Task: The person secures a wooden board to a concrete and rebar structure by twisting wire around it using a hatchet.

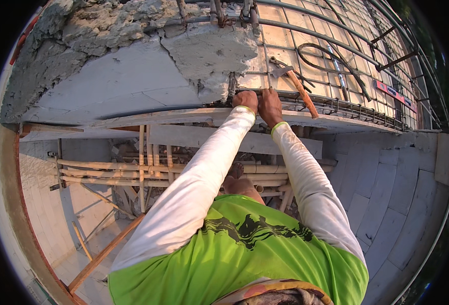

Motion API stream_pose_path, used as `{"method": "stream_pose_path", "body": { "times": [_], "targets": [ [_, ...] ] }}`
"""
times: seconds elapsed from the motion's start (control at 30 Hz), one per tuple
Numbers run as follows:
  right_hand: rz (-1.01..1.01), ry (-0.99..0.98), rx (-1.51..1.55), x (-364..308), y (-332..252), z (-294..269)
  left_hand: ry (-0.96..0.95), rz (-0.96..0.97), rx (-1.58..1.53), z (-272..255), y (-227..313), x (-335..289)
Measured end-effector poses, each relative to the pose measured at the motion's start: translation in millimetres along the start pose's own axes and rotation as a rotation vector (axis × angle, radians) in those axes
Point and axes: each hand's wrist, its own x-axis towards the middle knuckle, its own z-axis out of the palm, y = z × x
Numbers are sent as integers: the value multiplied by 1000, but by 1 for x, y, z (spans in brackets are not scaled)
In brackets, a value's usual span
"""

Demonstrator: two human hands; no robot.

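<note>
Both hands are at the edge of the raised deck, where rough grey concrete (204,56) meets a grid of steel reinforcing bars (316,30). My left hand (246,100) is closed in a fist against the edge bars, beside the broken end of the concrete. Close to its right, my right hand (270,108) is also closed, its fingers on the edge bars under a thin bar of the grid. What lies inside either grip is hidden. A hammer (302,92) with a wooden handle lies on the bars just right of my right hand.
Farther right on the grid lie a looped black cable (331,68), a blue and white tube (338,66) and a red spirit level (394,95). Bamboo poles (107,173) cross below the deck. A white block wall (387,193) stands right; a wooden pole (107,251) leans left.
</note>
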Motion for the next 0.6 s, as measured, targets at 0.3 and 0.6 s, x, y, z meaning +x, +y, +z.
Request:
{"method": "stream_pose_path", "body": {
  "times": [0.3,0.6],
  "targets": [
    [130,61,51,0,3,12,159,-53,-127,10,-9,-5],
    [58,52,159,0,-4,13,139,-175,-208,2,-7,1]
  ]
}}
